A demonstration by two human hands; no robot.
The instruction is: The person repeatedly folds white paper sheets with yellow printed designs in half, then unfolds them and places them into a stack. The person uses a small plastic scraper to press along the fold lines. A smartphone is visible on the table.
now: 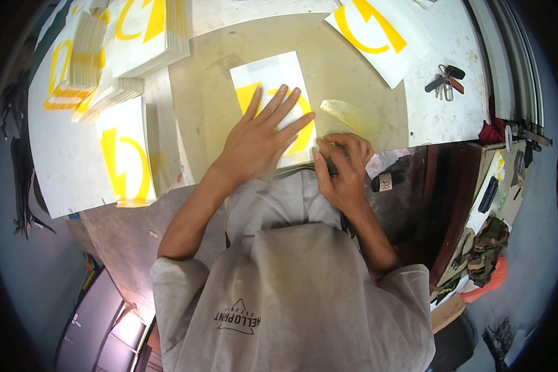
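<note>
the sheet [278,70] lies at the near edge of the counter [443,127]. the left grip [251,144] rests flat on it, fingers spread; the right grip [346,175], half-curled, is by its near right corner, hold unclear. strip [348,115] just right, stacks [149,49] left, keys [445,87] farther right.

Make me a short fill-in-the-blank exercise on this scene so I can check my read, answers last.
1. The left hand rests with spread fingers on a white sheet that has ____ markings.
2. The right hand is at the lower ____ corner of that sheet.
3. Stacked sheets stand on the ____ side of the table, opposite the keys.

Missing words: yellow; right; left.
</note>
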